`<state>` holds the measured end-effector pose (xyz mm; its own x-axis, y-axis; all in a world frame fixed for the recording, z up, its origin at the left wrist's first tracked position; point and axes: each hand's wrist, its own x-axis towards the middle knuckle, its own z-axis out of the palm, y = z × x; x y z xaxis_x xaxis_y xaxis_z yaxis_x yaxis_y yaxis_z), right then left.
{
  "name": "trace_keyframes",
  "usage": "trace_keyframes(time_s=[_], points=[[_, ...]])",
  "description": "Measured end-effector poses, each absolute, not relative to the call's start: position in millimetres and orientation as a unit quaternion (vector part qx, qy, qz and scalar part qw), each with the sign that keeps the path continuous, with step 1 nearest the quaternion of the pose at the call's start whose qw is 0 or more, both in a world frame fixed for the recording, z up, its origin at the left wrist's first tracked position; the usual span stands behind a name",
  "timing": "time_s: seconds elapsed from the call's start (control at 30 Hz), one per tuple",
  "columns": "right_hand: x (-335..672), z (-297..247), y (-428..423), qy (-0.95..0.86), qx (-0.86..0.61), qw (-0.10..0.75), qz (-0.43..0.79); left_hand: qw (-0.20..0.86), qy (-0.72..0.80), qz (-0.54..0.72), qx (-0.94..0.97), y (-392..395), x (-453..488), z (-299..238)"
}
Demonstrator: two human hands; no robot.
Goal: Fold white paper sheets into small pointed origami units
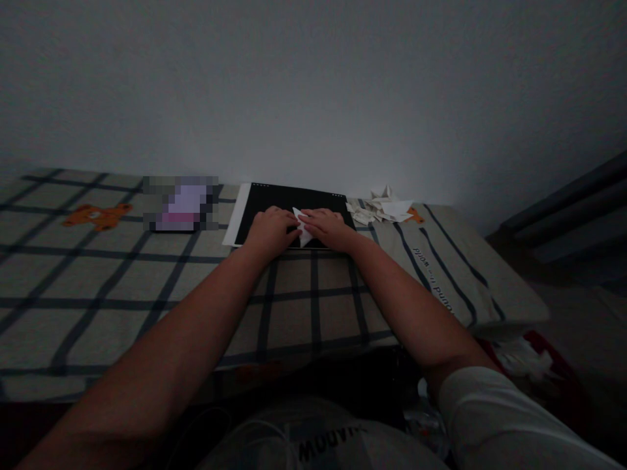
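Observation:
A small piece of folded white paper (304, 235), with a pointed tip at the top, lies on a black sheet or pad. My left hand (270, 232) rests on the pad, its bent fingers meeting the paper's left edge. From the other side my right hand (329, 228) grips the paper, its fingers pressing over the upper part. Both thumbs are close together near the paper's lower part. The black pad (289, 194) has small holes along its far edge, and a white sheet (234, 222) sticks out on its left.
A checked cloth (313, 294) covers the table, which meets a plain wall (313, 91). To the left lies a blurred-out phone-like object (183, 205) beside a printed orange bear (98, 215). Folded white paper pieces (379, 207) are heaped right of the pad. A red container (553, 365) stands below, right.

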<state>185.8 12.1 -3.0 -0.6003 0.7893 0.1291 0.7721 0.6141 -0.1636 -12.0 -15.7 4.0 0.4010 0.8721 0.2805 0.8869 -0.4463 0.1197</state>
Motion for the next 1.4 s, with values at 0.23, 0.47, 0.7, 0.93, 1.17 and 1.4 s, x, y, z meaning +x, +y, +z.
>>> trace_keyframes(time_s=[0.23, 0.47, 0.7, 0.93, 1.17, 1.4], points=[[194.5, -4.9, 14.5, -0.903, -0.411, 0.126, 0.014, 0.006, -0.524, -0.156, -0.837, -12.4, -14.5, 3.0], [193.5, -9.0, 17.3, -0.905, -0.409, 0.114, 0.020, -0.005, -0.531, -0.151, -0.834, -13.8, -12.8, 5.1], [194.2, -9.4, 18.1, -0.905, -0.411, 0.110, 0.026, -0.006, -0.521, -0.152, -0.840, -13.5, -12.7, 3.9], [192.2, -6.8, 15.6, -0.905, -0.415, 0.090, 0.019, -0.006, -0.506, -0.142, -0.850, -17.3, -11.4, 6.9], [193.2, -7.3, 15.6, -0.904, -0.412, 0.107, 0.026, -0.008, -0.501, -0.145, -0.853, -12.5, -14.4, 2.6], [193.9, -3.5, 13.1, -0.901, -0.415, 0.116, 0.041, -0.006, -0.494, -0.157, -0.855, -12.7, -14.9, 2.2]])
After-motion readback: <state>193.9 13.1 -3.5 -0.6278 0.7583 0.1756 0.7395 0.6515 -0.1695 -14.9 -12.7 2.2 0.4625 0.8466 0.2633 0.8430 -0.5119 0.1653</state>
